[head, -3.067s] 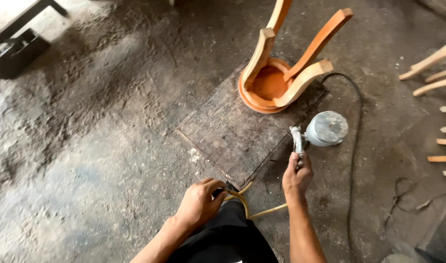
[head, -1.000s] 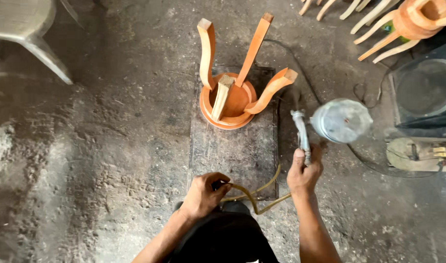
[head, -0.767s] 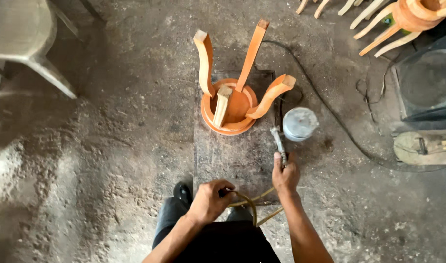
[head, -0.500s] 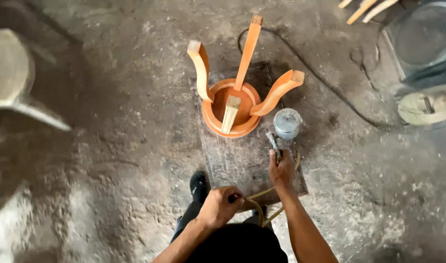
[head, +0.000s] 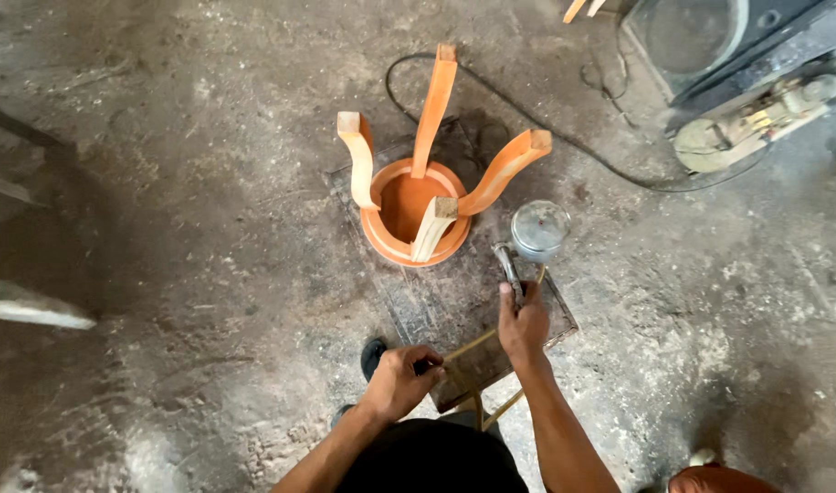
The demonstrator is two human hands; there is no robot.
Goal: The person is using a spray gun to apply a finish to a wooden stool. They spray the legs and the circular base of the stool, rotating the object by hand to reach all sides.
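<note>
My right hand grips the spray gun, cup just right of the upturned stool on the board. Left hand pinches the hose; I'd keep it slack.

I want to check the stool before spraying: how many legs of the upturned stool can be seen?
4 on the stool: rear left leg, rear middle leg, right leg, and front leg nearest the spray gun. None seem hidden.
</note>
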